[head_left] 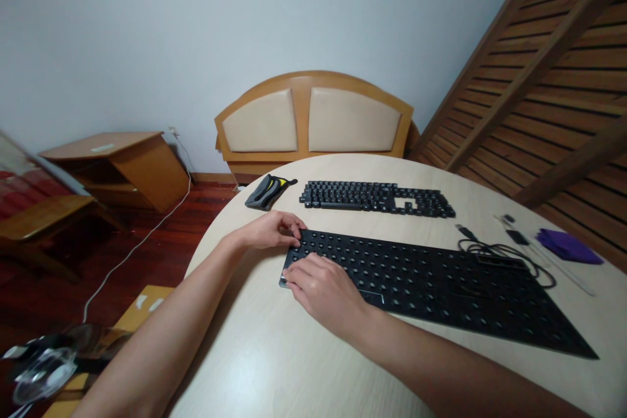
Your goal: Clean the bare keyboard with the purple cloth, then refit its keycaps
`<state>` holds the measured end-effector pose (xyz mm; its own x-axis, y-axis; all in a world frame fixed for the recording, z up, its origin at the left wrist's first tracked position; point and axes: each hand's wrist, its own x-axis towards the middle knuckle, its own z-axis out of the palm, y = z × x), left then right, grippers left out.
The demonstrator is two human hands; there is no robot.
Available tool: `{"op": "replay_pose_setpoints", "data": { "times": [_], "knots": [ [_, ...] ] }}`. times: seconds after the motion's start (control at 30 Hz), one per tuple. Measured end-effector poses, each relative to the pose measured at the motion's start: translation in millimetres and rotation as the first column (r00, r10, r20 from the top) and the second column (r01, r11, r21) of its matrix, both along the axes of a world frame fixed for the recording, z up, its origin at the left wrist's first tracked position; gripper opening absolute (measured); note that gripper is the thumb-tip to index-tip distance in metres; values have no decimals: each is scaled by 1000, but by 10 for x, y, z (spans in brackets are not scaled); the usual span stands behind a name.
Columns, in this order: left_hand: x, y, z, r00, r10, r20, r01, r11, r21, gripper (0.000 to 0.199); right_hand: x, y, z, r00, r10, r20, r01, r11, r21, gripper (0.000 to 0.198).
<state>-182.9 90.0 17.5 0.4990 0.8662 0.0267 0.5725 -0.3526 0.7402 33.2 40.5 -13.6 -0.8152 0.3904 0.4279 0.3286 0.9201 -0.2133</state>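
Note:
A black keyboard base (416, 274), stripped of its keycaps, lies slanted across the round table with rows of bare switches showing. My left hand (272, 230) grips its far left corner, with thumb and fingers curled around the edge. Close to the near left corner, my right hand (326, 287) rests over the switches, its fingers pressed together. A small pale bit shows at the right fingertips, too small to name. Behind the base, the loose black keycaps (353, 196) are laid out in keyboard order, with a gap toward the right.
A dark grey and yellow cloth item (268, 192) sits at the table's far left. On the right are a coiled black cable (504, 249), a thin pale rod (563, 266) and a purple cloth (568, 245). A wooden headboard (313, 117) stands behind the table (245, 353).

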Motion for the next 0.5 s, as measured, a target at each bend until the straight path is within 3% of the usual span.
{"op": "replay_pose_setpoints", "data": {
  "times": [0.23,0.5],
  "knots": [
    [-29,-13,52,999,19,-26,-20,999,-46,11,-14,-31,-22,1000,-20,21,19,997,70,10],
    [-20,-16,40,999,30,-20,-31,998,-53,8,-44,-33,34,998,-32,59,30,999,30,9]
  ]
}}
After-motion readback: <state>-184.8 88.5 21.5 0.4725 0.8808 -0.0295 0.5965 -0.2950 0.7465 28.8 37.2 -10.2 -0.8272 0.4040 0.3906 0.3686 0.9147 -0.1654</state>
